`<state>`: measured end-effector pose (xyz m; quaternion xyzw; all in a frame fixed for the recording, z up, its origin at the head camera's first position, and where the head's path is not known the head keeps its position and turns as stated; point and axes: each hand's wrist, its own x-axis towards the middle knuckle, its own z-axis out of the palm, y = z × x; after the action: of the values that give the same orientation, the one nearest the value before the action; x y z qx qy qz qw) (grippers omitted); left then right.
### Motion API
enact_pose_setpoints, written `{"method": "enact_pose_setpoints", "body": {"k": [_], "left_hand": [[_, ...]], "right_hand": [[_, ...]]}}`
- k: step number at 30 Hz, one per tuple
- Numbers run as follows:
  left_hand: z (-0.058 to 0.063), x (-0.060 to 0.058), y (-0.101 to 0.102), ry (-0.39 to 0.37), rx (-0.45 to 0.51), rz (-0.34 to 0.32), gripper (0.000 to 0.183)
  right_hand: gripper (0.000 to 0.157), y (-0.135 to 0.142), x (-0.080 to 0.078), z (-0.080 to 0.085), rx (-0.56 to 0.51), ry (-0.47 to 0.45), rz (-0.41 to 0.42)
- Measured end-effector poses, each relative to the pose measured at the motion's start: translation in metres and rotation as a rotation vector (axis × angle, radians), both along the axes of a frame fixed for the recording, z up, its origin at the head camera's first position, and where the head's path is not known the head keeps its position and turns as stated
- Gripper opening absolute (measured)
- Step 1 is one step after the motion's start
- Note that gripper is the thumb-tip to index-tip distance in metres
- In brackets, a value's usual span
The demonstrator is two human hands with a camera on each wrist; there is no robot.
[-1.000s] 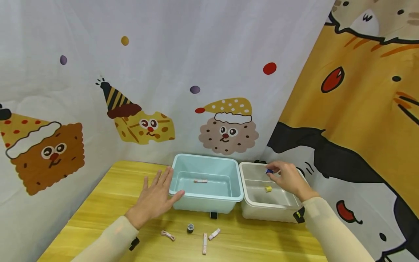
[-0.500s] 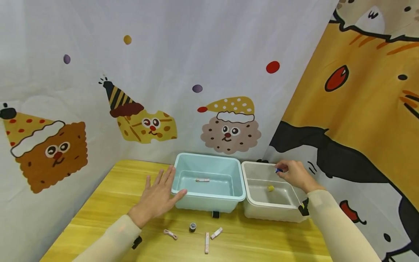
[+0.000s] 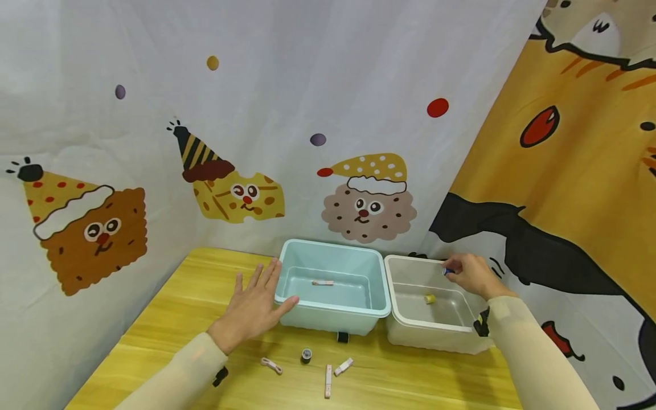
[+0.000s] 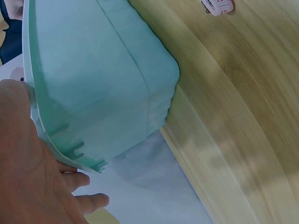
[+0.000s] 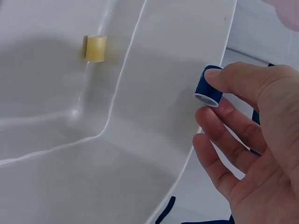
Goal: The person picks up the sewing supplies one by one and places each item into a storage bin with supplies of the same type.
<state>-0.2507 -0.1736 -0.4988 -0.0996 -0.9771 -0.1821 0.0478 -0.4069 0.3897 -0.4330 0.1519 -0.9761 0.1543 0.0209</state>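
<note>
My right hand pinches a blue thread spool between thumb and fingers, over the far right side of the off-white bin. Inside that bin lies a yellow thread spool. Fingers spread, my left hand is at the left end of the light blue bin; in the left wrist view it lies along the rim. A folded tape measure rests on the blue bin's floor.
In front of the bins on the wooden table are a looped tape measure, two more folded tape measures and a dark spool. Another black spool sits against the blue bin's front. A printed curtain hangs behind.
My right hand has shifted a little to the right over the off-white bin, still pinching the blue spool. The left hand stays at the blue bin. The head view has turned slightly left.
</note>
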Motion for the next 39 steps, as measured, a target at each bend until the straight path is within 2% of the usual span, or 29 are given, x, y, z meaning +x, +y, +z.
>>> {"method": "enact_pose_setpoints", "body": {"k": [8, 17, 31, 39], "left_hand": [[0.0, -0.001, 0.001, -0.011, -0.005, -0.004, 0.107], [0.0, -0.002, 0.001, -0.018, -0.011, 0.0, 0.108], [0.002, -0.004, 0.001, -0.002, -0.025, 0.005, 0.107], [0.003, -0.004, -0.001, -0.002, -0.032, 0.002, 0.108]], "right_hand": [[0.027, 0.01, -0.001, -0.001, 0.025, -0.035, -0.041], [0.036, 0.011, 0.0, 0.002, 0.009, -0.014, -0.046], [0.037, 0.003, -0.001, 0.004, -0.02, 0.015, -0.01], [0.03, -0.005, 0.005, 0.009, -0.032, 0.025, -0.005]]}}
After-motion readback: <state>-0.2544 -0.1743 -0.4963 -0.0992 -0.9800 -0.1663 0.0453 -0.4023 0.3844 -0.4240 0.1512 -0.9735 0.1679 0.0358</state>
